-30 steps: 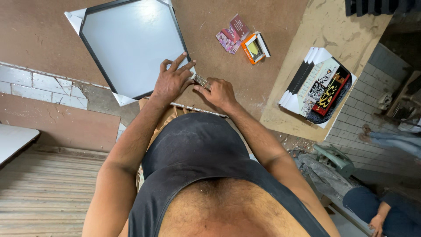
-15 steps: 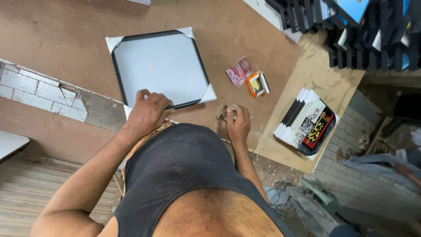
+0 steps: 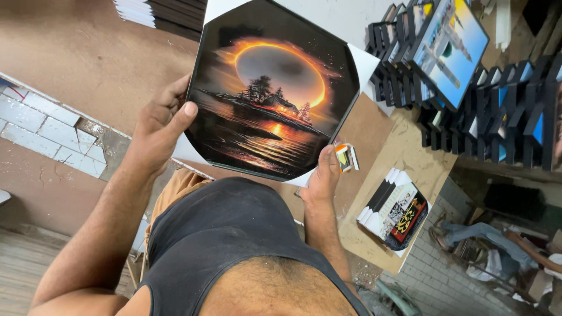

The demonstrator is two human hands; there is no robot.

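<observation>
A black-framed picture [image 3: 272, 88] of a glowing ring over dark water is held up, tilted, in front of me with its image side facing me. White corner guards show at its edges. My left hand [image 3: 158, 126] grips its left edge, thumb on the front. My right hand [image 3: 323, 175] holds its lower right edge, thumb on the frame.
A brown worktable [image 3: 76, 64] lies below. A small orange and white box [image 3: 346, 157] sits by my right hand. A low stack of frames [image 3: 398, 213] rests on a board. Rows of upright framed pictures [image 3: 486, 105] fill the upper right. Another person's legs [image 3: 497, 240] show at the lower right.
The frame lay face down on the table with my hands at its near edge. Now it is lifted off the table, turned image side toward me, and gripped by both hands.
</observation>
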